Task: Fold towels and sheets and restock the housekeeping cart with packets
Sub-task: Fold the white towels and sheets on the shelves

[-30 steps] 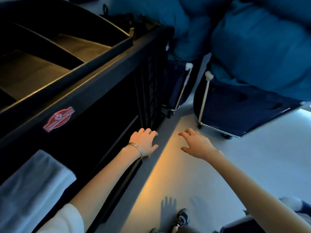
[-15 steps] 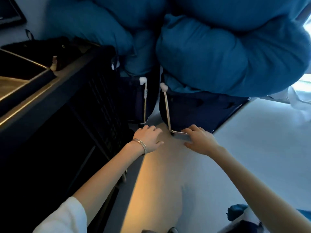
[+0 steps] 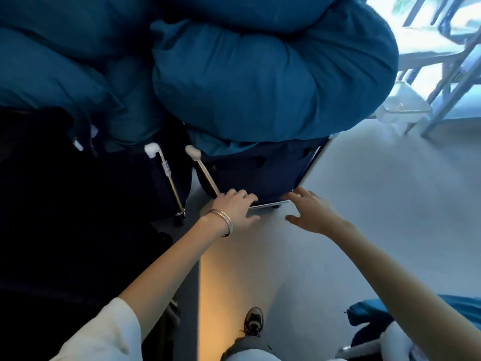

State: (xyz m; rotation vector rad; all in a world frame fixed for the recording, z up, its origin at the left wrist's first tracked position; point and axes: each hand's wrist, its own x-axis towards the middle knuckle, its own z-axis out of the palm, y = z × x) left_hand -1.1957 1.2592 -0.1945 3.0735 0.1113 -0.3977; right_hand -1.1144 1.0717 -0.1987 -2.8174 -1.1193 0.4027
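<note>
The floor [image 3: 351, 204] is smooth and pale grey, with a warm yellow patch of light on it near the bottom. The main thing here is a dark blue cloth bin [image 3: 260, 173] on a thin shiny metal frame [image 3: 268, 203]. On top of the bin sits a big, puffy, rounded blue bag [image 3: 260, 82] of soft cloth, bulging out over the bin's sides. Left of the bin is a second bin [image 3: 156, 183] with its own blue bag [image 3: 52, 69] on top. Each bin has a slim metal pole with a white cap. Further left of the bin it is very dark and hard to make out. Up and right of the bin are pale metal legs [image 3: 447, 82] by a bright window.

Both arms reach out toward the bottom of the bin. The left hand [image 3: 234, 208] lies palm down at the bin's low front corner, fingers a little bent, right by the metal bar; I cannot tell if it grips the bar. Silver bangles [image 3: 223, 221] ring that wrist, and the sleeve [image 3: 104, 334] is white. The right hand [image 3: 312, 212] is spread wide with straight fingers, holding nothing, close to the bar's other end. Below the bin, a dark shoe [image 3: 253, 321] stands on the floor, and more blue cloth [image 3: 377, 313] lies low on the right.
</note>
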